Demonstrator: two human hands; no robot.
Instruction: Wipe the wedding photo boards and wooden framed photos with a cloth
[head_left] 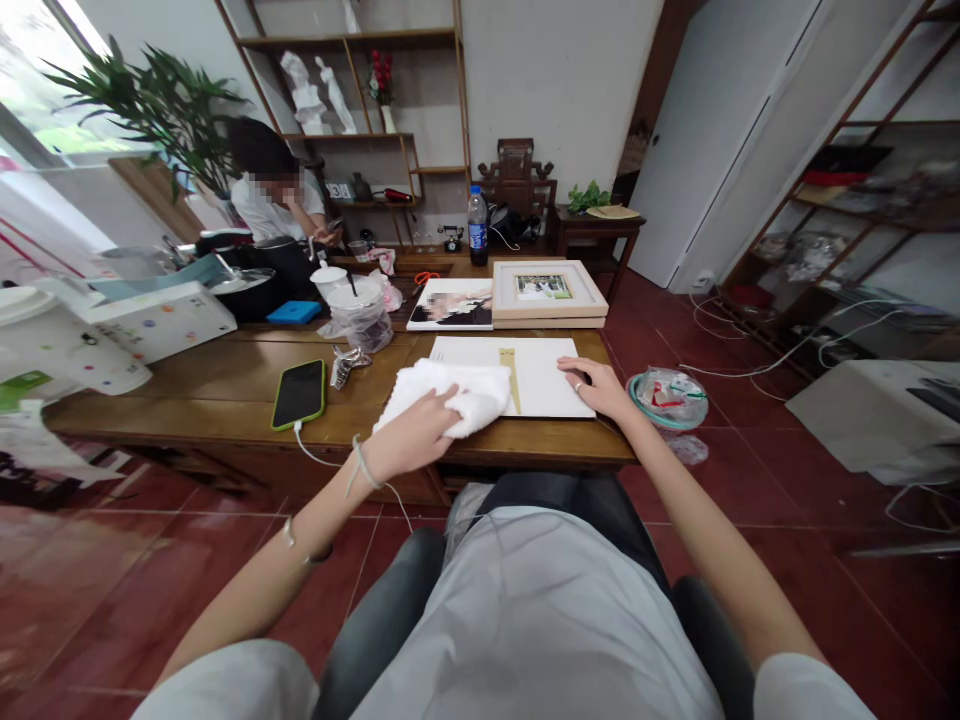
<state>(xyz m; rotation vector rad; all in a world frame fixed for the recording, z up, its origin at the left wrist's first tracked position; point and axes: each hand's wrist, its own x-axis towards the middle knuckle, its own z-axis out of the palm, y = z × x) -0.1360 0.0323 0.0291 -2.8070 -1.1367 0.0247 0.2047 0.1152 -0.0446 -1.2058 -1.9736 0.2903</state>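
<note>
Wooden desk [232,385]: white cloth [484,398] under left grip [420,428], closure unclear; board [544,375] under right grip [596,382], loosely spread

I saw a soft white cloth [484,398], all bunched and crumpled, lying over the left end of a thin white board [547,378]. The board lay flat near the edge of the brown wooden surface [247,352]. A tall gold shape [509,370] showed on it, by the cloth.

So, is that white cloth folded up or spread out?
Folded or bunched up, not spread out: the white cloth lies in a thick, rumpled pad under the left hand.
</note>
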